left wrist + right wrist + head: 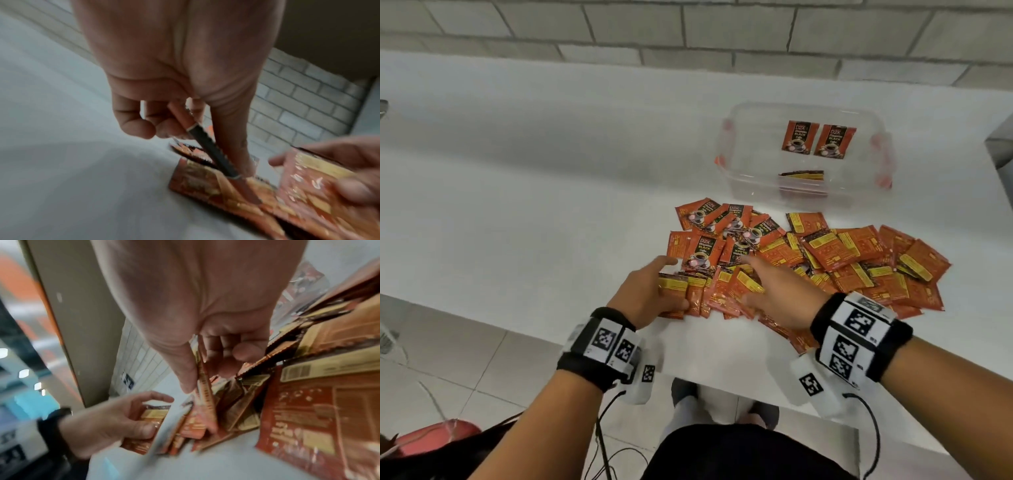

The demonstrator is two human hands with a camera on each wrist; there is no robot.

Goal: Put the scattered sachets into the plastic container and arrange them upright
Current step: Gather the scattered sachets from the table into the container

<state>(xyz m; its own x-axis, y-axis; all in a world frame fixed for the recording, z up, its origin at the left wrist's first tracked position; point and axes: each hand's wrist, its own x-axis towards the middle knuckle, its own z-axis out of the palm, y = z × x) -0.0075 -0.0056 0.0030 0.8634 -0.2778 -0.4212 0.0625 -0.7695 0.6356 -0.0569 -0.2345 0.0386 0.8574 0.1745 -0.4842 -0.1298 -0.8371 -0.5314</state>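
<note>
Left hand [650,294] grips a small stack of sachets [681,294] at the near left edge of the pile, thumb on top, fingers curled under; the left wrist view shows the stack edge-on in the pinch. Right hand [777,298] sits just beside it on the right, thumb and fingers pinching one sachet [205,386] by its edge, the wrist view shows it standing up between the digits. Both hands are clamped on sachets, close together, likely feeding the single one into the stack.

Outward: the pile [825,260] spreads over the white counter [517,205], mostly to the right of the hands, sachets overlapping, some face up, most back side up. Many still loose. Container [726,161] sits far right of the pile, clear, lid off. Inside, two sachets [815,138] stand upright against the far wall; one more looks to be near the front wall, orientation hard to tell.

Task looks early, most sachets still out.

Risks from here:
- Stack is slick foil, held only at one end; adding more could make it fan out and slip, scattering back onto the pile.
- Near edge of the counter is close to the hands; a dropped sachet could slide off to the floor.
- Mixed facings in the stack would give an untidy row.
- Upright sachets with an almost empty container have little support; dropping a stack in could knock them flat.
</note>
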